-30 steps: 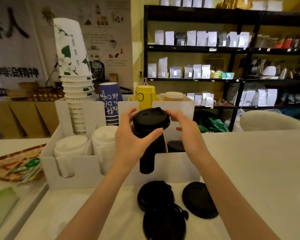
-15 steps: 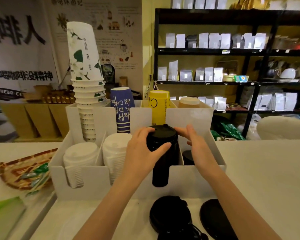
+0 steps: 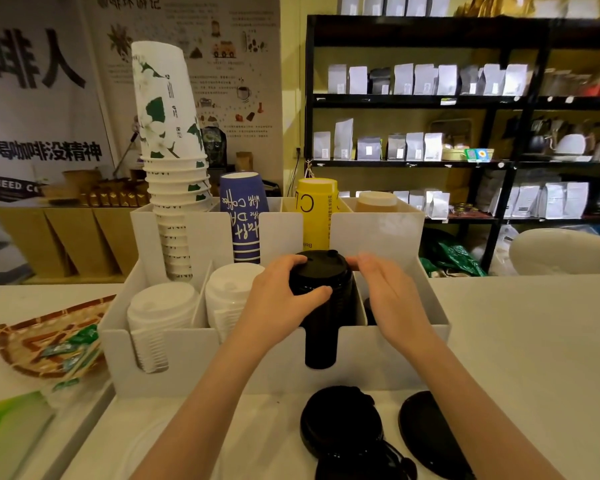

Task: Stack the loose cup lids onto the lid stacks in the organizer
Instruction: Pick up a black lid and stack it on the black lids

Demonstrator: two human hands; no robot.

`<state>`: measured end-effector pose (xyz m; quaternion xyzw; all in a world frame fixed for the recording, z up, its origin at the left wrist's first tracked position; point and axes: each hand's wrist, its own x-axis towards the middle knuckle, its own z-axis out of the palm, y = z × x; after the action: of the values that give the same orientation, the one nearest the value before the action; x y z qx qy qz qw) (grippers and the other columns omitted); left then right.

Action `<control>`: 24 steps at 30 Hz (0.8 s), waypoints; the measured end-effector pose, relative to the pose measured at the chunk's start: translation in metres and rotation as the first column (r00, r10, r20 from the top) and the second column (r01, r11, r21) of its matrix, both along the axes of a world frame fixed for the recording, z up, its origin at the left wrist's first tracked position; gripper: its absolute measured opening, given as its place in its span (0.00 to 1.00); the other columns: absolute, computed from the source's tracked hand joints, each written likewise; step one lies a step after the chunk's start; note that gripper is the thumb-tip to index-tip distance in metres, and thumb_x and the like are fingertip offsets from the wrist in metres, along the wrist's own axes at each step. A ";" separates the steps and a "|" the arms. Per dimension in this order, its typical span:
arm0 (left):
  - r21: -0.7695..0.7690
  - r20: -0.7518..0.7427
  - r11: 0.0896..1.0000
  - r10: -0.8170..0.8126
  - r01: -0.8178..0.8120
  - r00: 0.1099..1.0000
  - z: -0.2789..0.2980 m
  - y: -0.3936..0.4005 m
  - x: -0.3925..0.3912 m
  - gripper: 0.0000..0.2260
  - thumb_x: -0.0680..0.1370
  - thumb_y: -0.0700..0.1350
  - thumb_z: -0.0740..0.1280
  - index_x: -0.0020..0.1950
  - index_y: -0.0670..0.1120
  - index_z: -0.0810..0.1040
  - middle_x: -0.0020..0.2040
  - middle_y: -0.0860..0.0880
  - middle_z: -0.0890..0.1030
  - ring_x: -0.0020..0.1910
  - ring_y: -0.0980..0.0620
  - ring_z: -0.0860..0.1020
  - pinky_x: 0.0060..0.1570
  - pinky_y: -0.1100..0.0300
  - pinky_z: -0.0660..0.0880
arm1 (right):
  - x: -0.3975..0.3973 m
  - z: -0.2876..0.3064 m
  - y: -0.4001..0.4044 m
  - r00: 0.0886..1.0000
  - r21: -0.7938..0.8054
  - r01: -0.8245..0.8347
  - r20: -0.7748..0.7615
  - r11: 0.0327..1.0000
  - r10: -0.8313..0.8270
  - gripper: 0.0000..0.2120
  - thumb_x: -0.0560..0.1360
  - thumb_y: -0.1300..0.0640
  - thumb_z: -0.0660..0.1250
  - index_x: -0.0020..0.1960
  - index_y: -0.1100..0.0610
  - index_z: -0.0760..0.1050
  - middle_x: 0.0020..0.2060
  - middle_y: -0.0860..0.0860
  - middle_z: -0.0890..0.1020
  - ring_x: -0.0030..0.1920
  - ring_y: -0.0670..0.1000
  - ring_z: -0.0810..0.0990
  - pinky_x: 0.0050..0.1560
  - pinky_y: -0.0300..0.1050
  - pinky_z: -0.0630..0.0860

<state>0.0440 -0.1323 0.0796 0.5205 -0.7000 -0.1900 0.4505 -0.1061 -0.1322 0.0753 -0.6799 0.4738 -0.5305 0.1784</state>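
A white organizer [image 3: 194, 362] stands on the counter. Its third front compartment holds a tall stack of black lids [image 3: 321, 327]. My left hand [image 3: 278, 299] is wrapped around the top of that stack, thumb on its front. My right hand [image 3: 385, 292] rests flat against the stack's right side, fingers together, gripping nothing. Two stacks of white lids [image 3: 163, 310] [image 3: 231, 292] fill the left compartments. Loose black lids lie on the counter in front: a small pile [image 3: 340, 424] and a single lid [image 3: 430, 434]. A low black lid stack [image 3: 369, 308] sits in the right compartment, mostly hidden by my right hand.
Paper cup stacks stand in the organizer's back row: white-green [image 3: 170, 161], blue [image 3: 245, 220], yellow [image 3: 316, 213] and brown [image 3: 376, 201]. A woven tray of sachets [image 3: 45, 344] lies on the left. Shelves of bags stand behind the counter.
The black lid that both hands held tilted over the stack now sits level on its top. My hands have closed in around the stack, and the view has come nearer.
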 end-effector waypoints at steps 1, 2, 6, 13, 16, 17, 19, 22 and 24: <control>0.001 0.000 1.000 -0.007 0.007 1.000 0.000 0.000 0.000 0.25 0.70 0.48 0.70 0.65 0.47 0.68 0.61 0.47 0.74 0.57 0.50 0.73 0.57 0.54 0.75 | 0.000 -0.001 -0.001 1.000 0.001 0.007 -0.021 1.000 -0.007 0.26 0.75 0.46 0.49 0.50 0.66 0.74 0.48 0.65 0.79 0.50 0.56 0.74 0.51 0.44 0.68; 0.000 -0.002 1.000 -0.010 0.010 1.000 -0.001 0.000 0.000 0.24 0.70 0.48 0.69 0.65 0.47 0.68 0.62 0.47 0.74 0.57 0.50 0.73 0.57 0.55 0.74 | 0.000 -0.001 -0.002 0.999 0.003 0.012 -0.044 1.000 -0.012 0.27 0.74 0.45 0.48 0.50 0.66 0.74 0.48 0.64 0.79 0.50 0.56 0.74 0.52 0.46 0.69; -0.033 0.015 0.999 0.001 -0.001 1.000 -0.002 -0.001 -0.004 0.24 0.71 0.48 0.68 0.65 0.46 0.67 0.63 0.47 0.72 0.59 0.51 0.70 0.57 0.60 0.70 | -0.003 0.000 0.002 0.996 0.013 0.004 -0.085 1.000 -0.002 0.22 0.78 0.50 0.49 0.52 0.66 0.73 0.49 0.66 0.79 0.50 0.59 0.74 0.54 0.54 0.70; -0.182 0.202 0.980 0.116 -0.079 0.972 -0.004 0.013 -0.013 0.26 0.73 0.50 0.65 0.68 0.46 0.62 0.73 0.45 0.58 0.72 0.49 0.55 0.70 0.57 0.55 | -0.010 0.006 0.024 0.988 0.098 -0.060 -0.134 0.993 0.072 0.17 0.77 0.52 0.57 0.65 0.52 0.67 0.54 0.43 0.73 0.55 0.42 0.71 0.52 0.36 0.67; -0.383 0.230 0.924 0.100 -0.004 0.968 -0.014 0.039 -0.015 0.21 0.72 0.52 0.62 0.63 0.46 0.68 0.67 0.45 0.68 0.66 0.49 0.65 0.65 0.58 0.62 | -0.019 0.000 0.044 0.996 0.100 -0.046 -0.075 0.994 0.054 0.17 0.76 0.53 0.58 0.65 0.52 0.67 0.54 0.44 0.74 0.54 0.43 0.73 0.50 0.30 0.68; -0.395 0.242 0.918 0.066 0.036 0.968 -0.020 0.048 -0.015 0.21 0.72 0.54 0.60 0.62 0.46 0.70 0.64 0.46 0.71 0.63 0.50 0.67 0.63 0.60 0.64 | -0.022 -0.005 0.051 0.996 0.117 -0.050 -0.068 0.992 0.058 0.17 0.76 0.53 0.58 0.65 0.52 0.68 0.54 0.45 0.75 0.54 0.44 0.73 0.49 0.29 0.68; -0.333 0.291 0.934 -0.030 0.130 0.956 -0.040 0.065 -0.012 0.22 0.71 0.56 0.57 0.61 0.47 0.71 0.62 0.48 0.73 0.61 0.55 0.68 0.60 0.67 0.62 | -0.028 -0.018 0.063 0.993 0.169 -0.057 -0.092 0.984 0.074 0.17 0.76 0.52 0.58 0.64 0.51 0.68 0.56 0.46 0.76 0.55 0.43 0.73 0.49 0.29 0.67; -0.207 0.337 0.953 -0.141 0.220 0.931 -0.071 0.081 -0.006 0.21 0.72 0.59 0.59 0.63 0.52 0.68 0.64 0.54 0.70 0.57 0.66 0.63 0.54 0.79 0.58 | -0.033 -0.040 0.077 0.988 0.255 -0.063 -0.119 0.965 0.096 0.15 0.77 0.51 0.55 0.62 0.50 0.70 0.54 0.45 0.77 0.54 0.41 0.72 0.48 0.28 0.66; -0.122 0.302 0.969 -0.171 0.216 0.938 -0.085 0.088 -0.002 0.21 0.73 0.57 0.61 0.65 0.54 0.65 0.66 0.56 0.67 0.58 0.67 0.61 0.52 0.80 0.58 | -0.033 -0.052 0.084 0.993 0.306 -0.074 -0.070 0.949 0.099 0.13 0.78 0.52 0.54 0.58 0.50 0.73 0.50 0.45 0.77 0.52 0.42 0.74 0.48 0.28 0.67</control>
<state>0.0420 -0.0446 -0.0053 0.4351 -0.8187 -0.1010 0.3608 -0.1388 -0.0481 0.0237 -0.6865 0.5263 -0.4142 0.2832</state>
